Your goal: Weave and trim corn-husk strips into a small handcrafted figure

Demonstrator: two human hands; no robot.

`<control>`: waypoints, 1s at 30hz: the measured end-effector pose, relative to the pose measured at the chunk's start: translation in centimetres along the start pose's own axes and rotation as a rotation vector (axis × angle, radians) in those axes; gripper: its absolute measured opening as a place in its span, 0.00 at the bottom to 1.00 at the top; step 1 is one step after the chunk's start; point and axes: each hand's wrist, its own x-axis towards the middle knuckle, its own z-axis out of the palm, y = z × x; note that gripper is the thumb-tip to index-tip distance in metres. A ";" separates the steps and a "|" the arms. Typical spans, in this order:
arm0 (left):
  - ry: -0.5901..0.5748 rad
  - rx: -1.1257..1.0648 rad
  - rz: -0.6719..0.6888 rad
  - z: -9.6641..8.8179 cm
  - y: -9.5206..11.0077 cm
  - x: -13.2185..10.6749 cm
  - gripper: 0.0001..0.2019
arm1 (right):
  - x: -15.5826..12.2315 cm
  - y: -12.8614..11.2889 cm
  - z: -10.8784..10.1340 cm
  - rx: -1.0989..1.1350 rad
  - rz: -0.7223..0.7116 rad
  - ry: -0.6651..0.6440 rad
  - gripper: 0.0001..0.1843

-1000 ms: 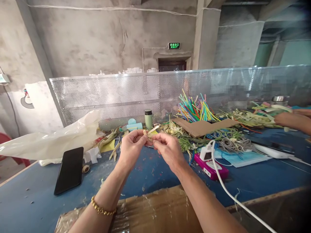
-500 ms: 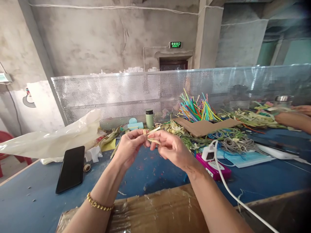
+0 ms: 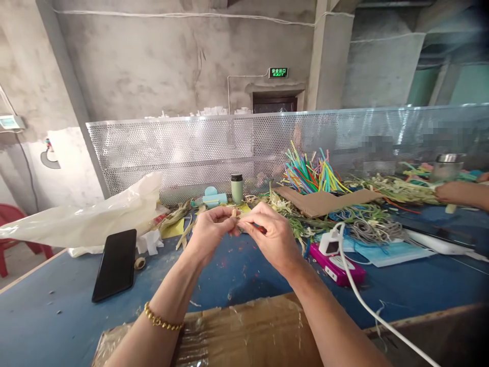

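Blue worktable (image 3: 225, 285) below a bare concrete wall (image 3: 153, 61). Holding pale dried strip (image 3: 234, 214) up over mid-table, at the fingertips. Left hand (image 3: 208, 232): pinched narrow on it, thumb against fingers. Right hand (image 3: 273, 237): also pinched narrow, at the strip's right end, with small red-and-dark item (image 3: 261, 229) at its fingers; mostly hidden, cannot tell what. Just beyond: green bottle with black lid (image 3: 237, 189), light-blue cylinder (image 3: 214, 199). Right: loose plant fibres (image 3: 284, 204), bent cardboard sheet (image 3: 324, 201), bundle of multicoloured stems (image 3: 311, 172). Nearer right: magenta box (image 3: 338, 265) bearing white charger (image 3: 329, 243), beside blue face mask (image 3: 393, 251). Left: black smartphone (image 3: 114, 265), small roll (image 3: 139, 263), cream plastic sheeting (image 3: 87, 214). Near edge: brown cardboard (image 3: 244, 331) below the forearms. Far: perforated metal screen (image 3: 191, 158), lit exit sign (image 3: 278, 73). Far right: another person's arm (image 3: 464, 193).
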 end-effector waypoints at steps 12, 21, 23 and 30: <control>-0.215 0.100 0.034 -0.1 0.1 -0.4 0.28 | 0.1 0.6 -0.2 0.028 0.222 -0.053 0.06; -0.201 0.094 -0.022 0.1 0.3 -0.4 0.25 | 0.0 0.5 -0.2 0.365 0.412 -0.162 0.10; -0.168 0.087 -0.043 0.1 0.3 -0.4 0.22 | -0.1 0.5 -0.1 0.326 0.426 -0.118 0.10; -0.096 0.182 -0.028 0.4 -0.2 -0.3 0.14 | -0.2 0.4 0.4 0.164 0.382 -0.026 0.09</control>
